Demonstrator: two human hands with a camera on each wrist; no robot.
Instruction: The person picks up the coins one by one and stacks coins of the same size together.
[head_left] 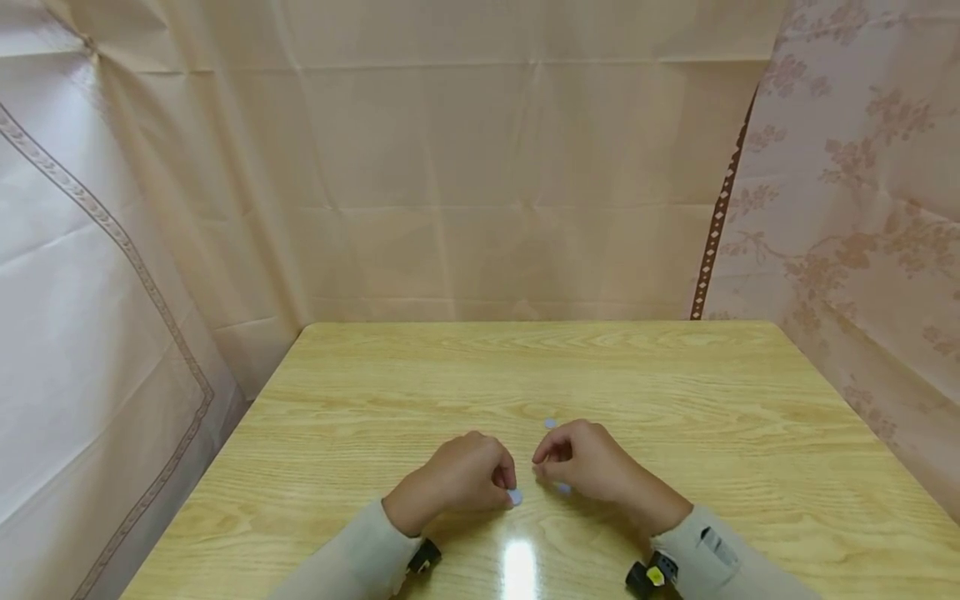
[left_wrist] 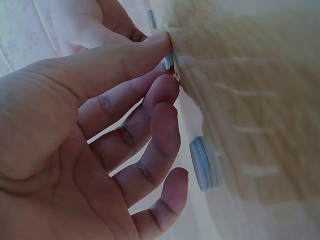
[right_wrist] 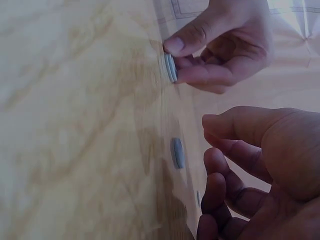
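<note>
Low over the table, my left hand (head_left: 467,475) pinches a small light-blue disc (head_left: 515,497) between thumb and fingertips. From the right wrist view this disc (right_wrist: 170,68) stands on edge and shows layered rims. My right hand (head_left: 588,460) hovers to the right with fingers bent loosely, its thumb and index finger near each other and nothing visible between them. A second disc (head_left: 564,489) lies on the wood just below the right hand, partly covered by it. Beyond that hand lies a third disc (head_left: 551,423).
A wood-grain table (head_left: 360,375) spreads around both hands, with a bright light reflection near its front. Beige cloth (head_left: 487,167) hangs behind it. Patterned cloths hang at the left (head_left: 75,333) and right (head_left: 862,183).
</note>
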